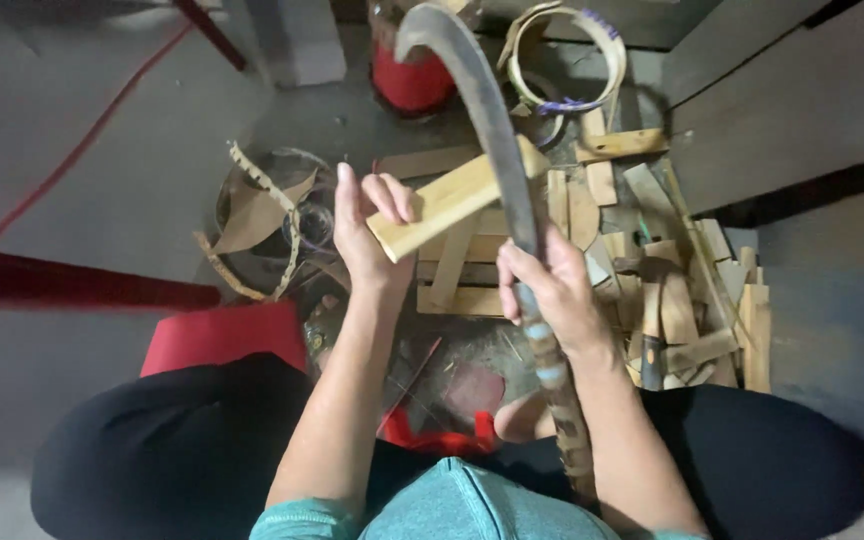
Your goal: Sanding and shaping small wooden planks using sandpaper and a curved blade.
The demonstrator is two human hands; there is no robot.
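My left hand (pixel 367 235) grips one end of a flat pale bamboo slat (pixel 452 198), held tilted up to the right. My right hand (pixel 550 292) is closed around the handle of a long curved knife (pixel 487 110). Its dark blade rises past the slat's right end and hooks over at the top. The taped wooden handle (pixel 564 420) runs down beside my right forearm. The blade crosses the far end of the slat.
Cut bamboo pieces (pixel 682 300) lie piled on the floor to the right, with a hammer (pixel 652 320) among them. A coiled bamboo strip hoop (pixel 572 55) and a red container (pixel 410 80) stand behind. A metal bowl (pixel 272 215) with shavings sits left.
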